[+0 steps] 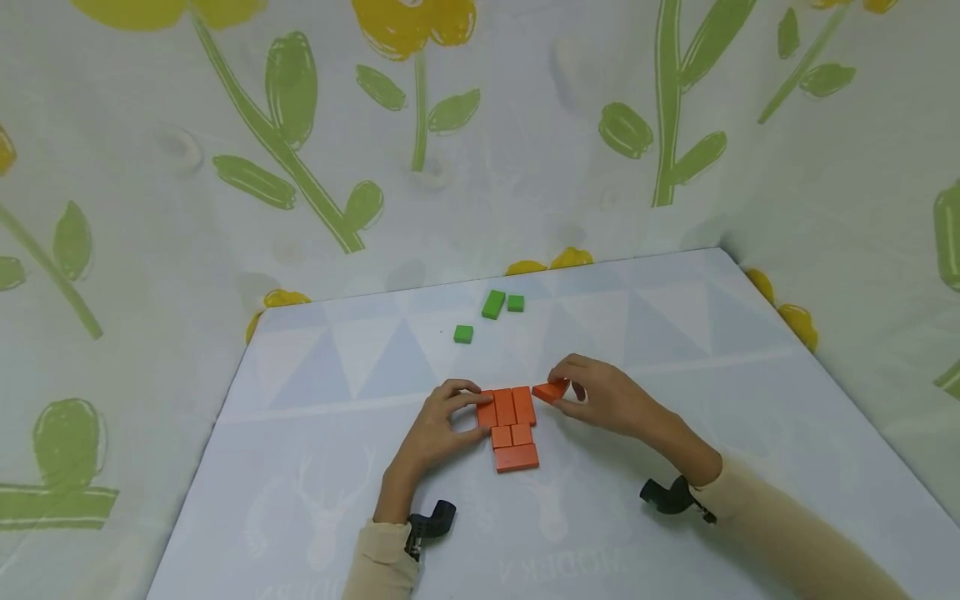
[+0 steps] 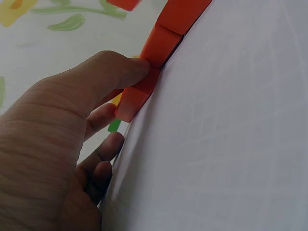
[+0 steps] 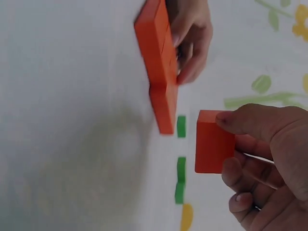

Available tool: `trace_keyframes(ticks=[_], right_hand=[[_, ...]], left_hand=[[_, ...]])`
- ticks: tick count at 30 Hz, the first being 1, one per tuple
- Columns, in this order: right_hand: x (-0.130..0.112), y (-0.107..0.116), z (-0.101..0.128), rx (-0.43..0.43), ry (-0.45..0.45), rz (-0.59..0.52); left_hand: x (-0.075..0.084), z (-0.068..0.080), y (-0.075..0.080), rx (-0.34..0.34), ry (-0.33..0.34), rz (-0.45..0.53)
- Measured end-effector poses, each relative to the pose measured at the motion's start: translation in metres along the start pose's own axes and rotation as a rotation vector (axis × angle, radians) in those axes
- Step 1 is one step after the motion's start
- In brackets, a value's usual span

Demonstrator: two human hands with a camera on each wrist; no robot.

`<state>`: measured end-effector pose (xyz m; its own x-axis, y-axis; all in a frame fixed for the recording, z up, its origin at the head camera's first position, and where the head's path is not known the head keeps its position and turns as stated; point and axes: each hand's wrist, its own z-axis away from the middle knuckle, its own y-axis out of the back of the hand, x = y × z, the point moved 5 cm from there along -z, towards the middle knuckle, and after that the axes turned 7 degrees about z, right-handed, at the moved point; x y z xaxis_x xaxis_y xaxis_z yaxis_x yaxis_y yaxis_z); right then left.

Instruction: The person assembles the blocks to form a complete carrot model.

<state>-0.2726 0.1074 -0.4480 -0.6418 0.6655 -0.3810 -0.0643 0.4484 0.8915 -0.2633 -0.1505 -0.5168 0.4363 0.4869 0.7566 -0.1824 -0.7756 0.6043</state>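
On the table, several orange blocks lie flat against each other: three oblong ones side by side, two small square blocks point(image 1: 512, 436) below them, and one crosswise block point(image 1: 517, 457) nearest the person. My left hand point(image 1: 433, 429) pinches the leftmost oblong block point(image 1: 487, 414), thumb at its near end and a finger at its far end. Between thumb and fingers, my right hand point(image 1: 611, 398) holds a separate orange block point(image 3: 211, 149), raised off the table just right of the upper row. Part of that block is covered by the fingers.
Farther back on the table point(image 1: 300, 483) lie a longer green block point(image 1: 492, 304) and two small green blocks, one point(image 1: 516, 303) beside it and one point(image 1: 463, 334) closer. A flower-printed cloth point(image 1: 510, 200) rises behind the table's far edge.
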Motion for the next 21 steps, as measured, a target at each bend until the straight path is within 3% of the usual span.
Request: trace_keyframes(ticks=[6,12,21], right_hand=[[-0.036,-0.003,0.013,-0.063,0.079,-0.071],[-0.067,-0.017,0.025,-0.049,0.219,-0.017],[-0.087,-0.035,0.034,-0.042,0.283,0.023]], left_hand=[[0.002,0.000,0.001,-0.004,0.011,0.007],[0.000,0.000,0.002,-0.014,0.017,0.021],[-0.002,0.000,0.001,-0.011,0.002,0.030]])
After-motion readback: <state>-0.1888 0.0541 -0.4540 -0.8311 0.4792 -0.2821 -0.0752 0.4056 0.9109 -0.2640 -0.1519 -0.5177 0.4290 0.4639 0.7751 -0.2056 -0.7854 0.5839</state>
